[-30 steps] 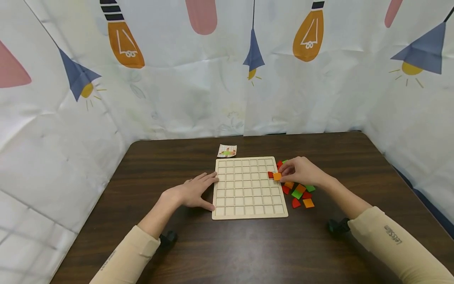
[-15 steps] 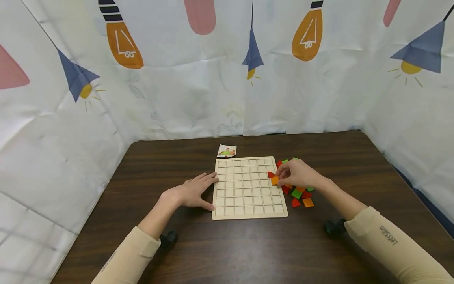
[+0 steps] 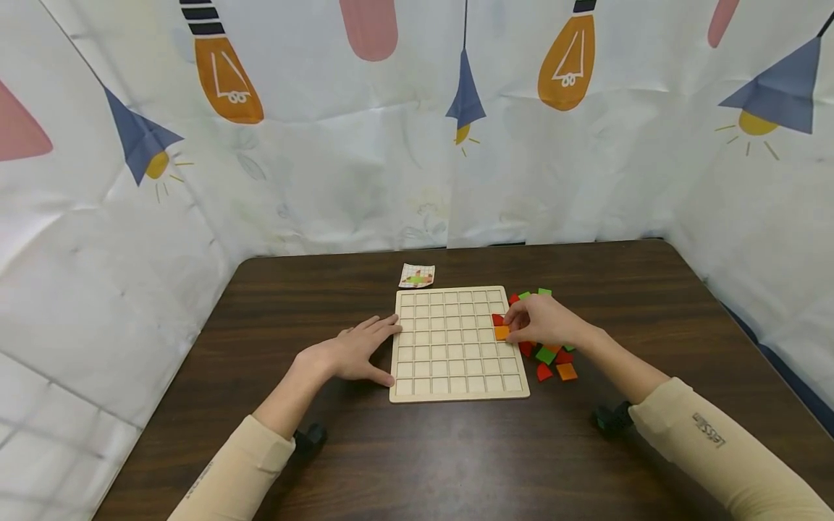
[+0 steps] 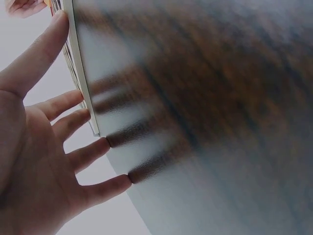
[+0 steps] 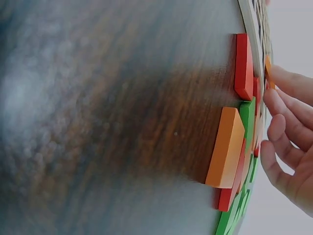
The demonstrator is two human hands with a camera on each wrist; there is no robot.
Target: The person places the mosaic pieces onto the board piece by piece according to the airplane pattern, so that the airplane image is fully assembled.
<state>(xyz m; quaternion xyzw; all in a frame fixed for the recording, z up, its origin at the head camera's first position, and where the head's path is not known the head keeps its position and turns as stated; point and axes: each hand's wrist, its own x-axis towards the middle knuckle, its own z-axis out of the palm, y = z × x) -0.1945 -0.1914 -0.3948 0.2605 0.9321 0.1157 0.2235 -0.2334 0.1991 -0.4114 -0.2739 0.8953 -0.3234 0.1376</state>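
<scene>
A pale wooden grid board (image 3: 449,354) lies flat on the dark table. My left hand (image 3: 355,353) rests at its left edge, fingers spread, with the thumb and some fingertips touching the rim in the left wrist view. At the right column, my right hand (image 3: 546,322) pinches an orange square tile (image 3: 501,333) between thumb and finger. Just beyond that tile sits a red tile (image 3: 498,320) in the same column, partly hidden by the fingertips. The right wrist view shows the orange tile only edge-on at the fingertips.
Loose red, green (image 3: 546,355) and orange (image 3: 567,371) tiles lie in a pile right of the board, partly under my right hand. A small printed pattern card (image 3: 417,276) lies behind the board. A patterned white curtain (image 3: 365,188) hangs beyond the table.
My right hand has moved slightly left and nearer with the orange tile, which now lies level in the cell just nearer than the red tile. The left hand has stayed put.
</scene>
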